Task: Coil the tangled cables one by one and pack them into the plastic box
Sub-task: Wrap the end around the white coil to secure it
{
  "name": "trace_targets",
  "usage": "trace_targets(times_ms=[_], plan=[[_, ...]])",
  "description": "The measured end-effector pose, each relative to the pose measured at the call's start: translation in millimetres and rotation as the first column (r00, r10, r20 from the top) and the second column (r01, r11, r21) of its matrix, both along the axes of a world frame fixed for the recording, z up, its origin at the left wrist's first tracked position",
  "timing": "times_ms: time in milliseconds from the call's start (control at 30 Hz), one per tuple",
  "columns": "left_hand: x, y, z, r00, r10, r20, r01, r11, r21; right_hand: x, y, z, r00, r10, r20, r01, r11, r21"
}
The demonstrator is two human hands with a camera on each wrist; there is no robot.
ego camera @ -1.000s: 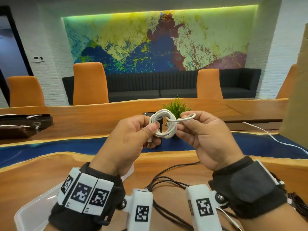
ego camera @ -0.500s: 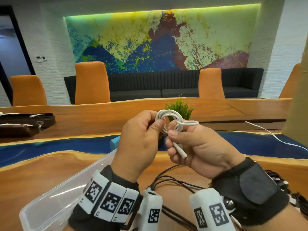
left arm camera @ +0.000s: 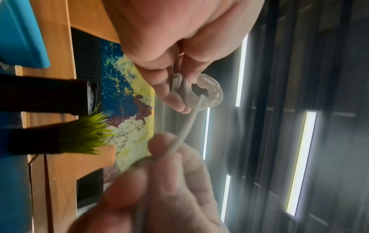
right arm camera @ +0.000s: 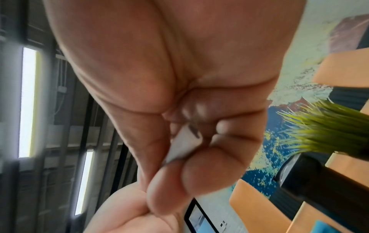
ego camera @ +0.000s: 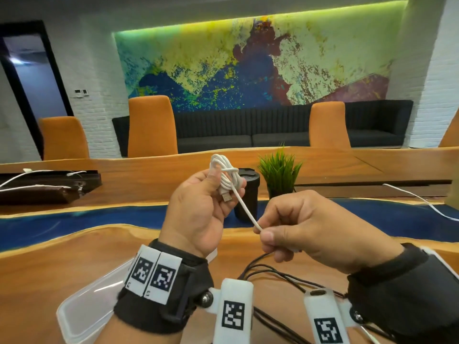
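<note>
My left hand holds a small coil of white cable up above the table, fingers curled round its loops; one metal plug hangs from the bundle. My right hand pinches the cable's free end and holds it taut, down and to the right of the coil. In the left wrist view the coil sits at the left fingertips with the strand running to my right hand. The right wrist view shows the white plug end gripped in my right fingers. The clear plastic box lies at lower left on the table.
Black cables lie tangled on the wooden table below my wrists. A black cup and a potted green plant stand just behind my hands. A white cable trails at right. Orange chairs and a sofa stand beyond.
My right hand pulled the free end out of the coil, down and to the right, drawing it taut. My left hand lifted the coil slightly and shifted left.
</note>
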State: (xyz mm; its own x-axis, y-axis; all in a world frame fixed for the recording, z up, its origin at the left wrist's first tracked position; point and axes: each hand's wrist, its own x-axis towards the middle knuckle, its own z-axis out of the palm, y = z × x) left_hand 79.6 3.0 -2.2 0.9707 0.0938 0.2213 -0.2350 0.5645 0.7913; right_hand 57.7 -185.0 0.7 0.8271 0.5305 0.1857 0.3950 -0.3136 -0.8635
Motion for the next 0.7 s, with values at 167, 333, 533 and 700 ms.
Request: trace_targets(times_ms=[167, 333, 533, 700], plan=[[-6.2, -0.4, 1.2, 0.986, -0.152, 0.062, 0.135, 0.966, 0.223, 7.5, 2.7, -9.7, 0.968, -0.185, 0.169, 0.205, 0.972, -0.111], [-10.4, -8.1, -7.1, 0.967, -0.138, 0.212, -0.09, 0.597, 0.797, 18.8, -0.8, -13.9, 0.809, -0.398, 0.433, 0.442, 0.897, -0.001], [-7.1, -15.3, -12.9, 0.966, -0.098, 0.238, -0.115, 0.663, 0.74, 16.4, -0.7, -10.8, 0.778, -0.417, 0.47, 0.391, 0.907, 0.158], [-2.6, -20.7, -20.1, 0.939, 0.019, 0.342, -0.249, 0.725, 0.643, 7.4, -16.6, 4.0, 0.935, -0.148, 0.323, 0.161, 0.987, -0.014]])
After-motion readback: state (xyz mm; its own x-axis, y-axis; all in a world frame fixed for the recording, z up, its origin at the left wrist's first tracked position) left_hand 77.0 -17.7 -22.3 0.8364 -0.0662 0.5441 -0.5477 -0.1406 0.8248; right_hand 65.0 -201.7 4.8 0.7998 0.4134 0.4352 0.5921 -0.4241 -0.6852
